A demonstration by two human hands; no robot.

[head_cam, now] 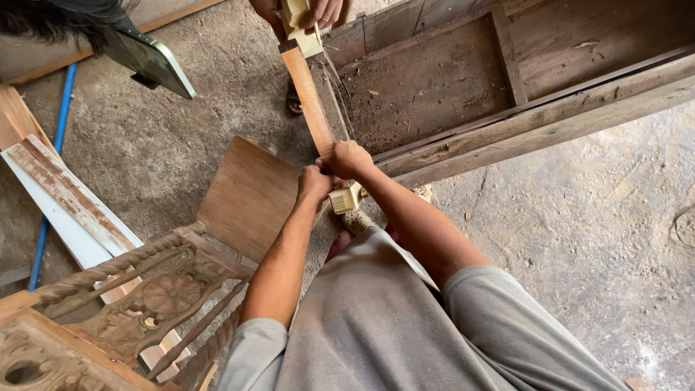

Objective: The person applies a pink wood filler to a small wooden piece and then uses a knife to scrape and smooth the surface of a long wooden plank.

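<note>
**Two people hold a wooden strip end to end**

The left hand [314,185] and right hand [347,159] are clenched round the near end of a long, flat strip [310,101], beside a pale block [345,199]. Another person's hands [300,13] grip the far end. It looks stiff, light and smooth-planed, best held at its ends. A rough plank frame [507,123] lies alongside.

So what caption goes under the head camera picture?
Both hands, left hand and right hand, grip a wooden strip beside an old wooden frame.

left hand [313,185]: fingers curled shut | right hand [347,159]: fingers curled shut, arms outstretched
</note>
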